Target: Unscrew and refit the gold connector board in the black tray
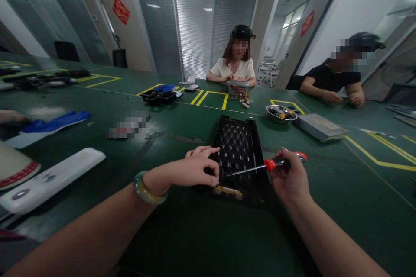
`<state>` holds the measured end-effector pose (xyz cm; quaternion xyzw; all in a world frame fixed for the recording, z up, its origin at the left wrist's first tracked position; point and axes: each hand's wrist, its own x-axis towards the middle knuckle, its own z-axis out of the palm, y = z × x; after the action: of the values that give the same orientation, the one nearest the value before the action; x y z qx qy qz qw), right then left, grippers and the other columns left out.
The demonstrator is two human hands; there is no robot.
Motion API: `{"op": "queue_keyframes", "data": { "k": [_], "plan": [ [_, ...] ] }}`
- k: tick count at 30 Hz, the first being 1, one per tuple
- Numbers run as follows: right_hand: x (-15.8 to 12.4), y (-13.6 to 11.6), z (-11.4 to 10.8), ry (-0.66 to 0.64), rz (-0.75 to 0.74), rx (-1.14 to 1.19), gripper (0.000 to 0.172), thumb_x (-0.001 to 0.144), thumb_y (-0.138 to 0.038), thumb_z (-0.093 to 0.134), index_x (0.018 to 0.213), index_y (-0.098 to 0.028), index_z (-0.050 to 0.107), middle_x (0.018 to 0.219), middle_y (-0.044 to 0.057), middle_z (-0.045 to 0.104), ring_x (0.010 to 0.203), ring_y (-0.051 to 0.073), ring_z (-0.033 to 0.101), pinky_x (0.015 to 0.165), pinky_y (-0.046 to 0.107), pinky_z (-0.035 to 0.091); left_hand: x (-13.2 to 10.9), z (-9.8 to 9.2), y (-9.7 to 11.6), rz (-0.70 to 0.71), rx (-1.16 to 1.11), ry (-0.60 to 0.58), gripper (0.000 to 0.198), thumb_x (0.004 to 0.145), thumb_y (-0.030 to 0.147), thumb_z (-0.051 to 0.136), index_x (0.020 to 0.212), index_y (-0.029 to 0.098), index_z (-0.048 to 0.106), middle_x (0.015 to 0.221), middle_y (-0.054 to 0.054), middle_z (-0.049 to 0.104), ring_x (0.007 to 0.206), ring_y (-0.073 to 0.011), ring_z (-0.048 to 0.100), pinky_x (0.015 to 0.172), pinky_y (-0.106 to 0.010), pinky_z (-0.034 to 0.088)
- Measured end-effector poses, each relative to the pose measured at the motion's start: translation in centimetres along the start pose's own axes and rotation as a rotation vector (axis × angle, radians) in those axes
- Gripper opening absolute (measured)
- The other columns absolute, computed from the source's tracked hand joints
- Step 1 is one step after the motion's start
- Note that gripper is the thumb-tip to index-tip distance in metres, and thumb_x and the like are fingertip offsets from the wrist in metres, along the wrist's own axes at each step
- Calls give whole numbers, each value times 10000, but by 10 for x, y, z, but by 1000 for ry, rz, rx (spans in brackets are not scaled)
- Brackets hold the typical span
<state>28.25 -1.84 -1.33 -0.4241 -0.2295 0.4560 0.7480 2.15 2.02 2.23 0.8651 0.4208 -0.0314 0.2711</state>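
Note:
A black tray-like casing (238,143) with a quilted-looking inner surface lies on the green table (182,233). My right hand (290,177) is wrapped round the red and black handle of a screwdriver (248,170), whose shaft points left across the casing's near part. My left hand (195,166) is at the casing's left edge, its thumb and index finger curled together near the screwdriver's tip; anything between them is too small to make out. Just below those fingertips, a yellowish strip (228,192) sits at the near end of the casing.
A metal bowl of parts (281,114) and a flat grey box (321,127) stand at the back right. At left lie a long white object (55,177) and blue gloves (55,122). Black parts (160,95) lie farther back. Two people sit across the table.

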Motion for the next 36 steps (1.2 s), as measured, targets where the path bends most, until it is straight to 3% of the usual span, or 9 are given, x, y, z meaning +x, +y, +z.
{"op": "queue_keyframes", "data": {
  "k": [6, 12, 18, 30, 33, 36],
  "plan": [
    [-1, -1, 2, 49, 55, 56, 285, 576, -265, 843, 645, -164, 586, 618, -64, 570, 481, 40, 470, 415, 120, 454, 2, 2, -4, -9, -50, -45, 212, 806, 490, 663, 939, 335, 721, 1641, 66, 166, 1499, -347, 108, 1147, -617, 171],
    [-2, -3, 4, 53, 63, 50, 300, 565, -259, 850, 628, -157, 576, 592, -73, 557, 411, 16, 374, 354, 113, 404, 3, 1, -5, -8, -50, -50, 184, 797, 441, 662, 929, 330, 726, 1639, 87, 174, 1491, -336, 132, 1162, -588, 168],
    [-2, -2, 4, 54, 52, 33, 301, 573, -274, 850, 649, -183, 573, 611, -65, 571, 469, 62, 487, 412, 153, 486, 3, -2, -4, 5, -11, -69, 188, 824, 430, 634, 929, 316, 739, 1645, 64, 174, 1485, -347, 152, 1156, -602, 169],
    [-2, -2, 4, 46, 59, 9, 315, 546, -288, 864, 621, -158, 587, 579, -77, 539, 421, 19, 337, 391, 120, 431, 7, 1, -11, 3, -46, -80, 209, 800, 473, 656, 929, 323, 726, 1628, 73, 194, 1478, -363, 156, 1165, -599, 162],
    [-2, -1, 3, 42, 49, -1, 304, 561, -292, 860, 621, -163, 591, 588, -66, 536, 446, 35, 372, 369, 116, 397, 5, 1, -10, 0, -32, -75, 207, 795, 466, 659, 933, 317, 702, 1618, 81, 207, 1455, -364, 209, 1146, -603, 217],
    [-3, 1, 2, 27, 27, -19, 284, 586, -293, 858, 657, -173, 610, 647, -48, 563, 527, 65, 460, 443, 134, 458, 4, 0, -10, 5, -26, -80, 223, 801, 483, 651, 938, 315, 701, 1618, 76, 208, 1452, -370, 210, 1137, -616, 224]
  ]
}}
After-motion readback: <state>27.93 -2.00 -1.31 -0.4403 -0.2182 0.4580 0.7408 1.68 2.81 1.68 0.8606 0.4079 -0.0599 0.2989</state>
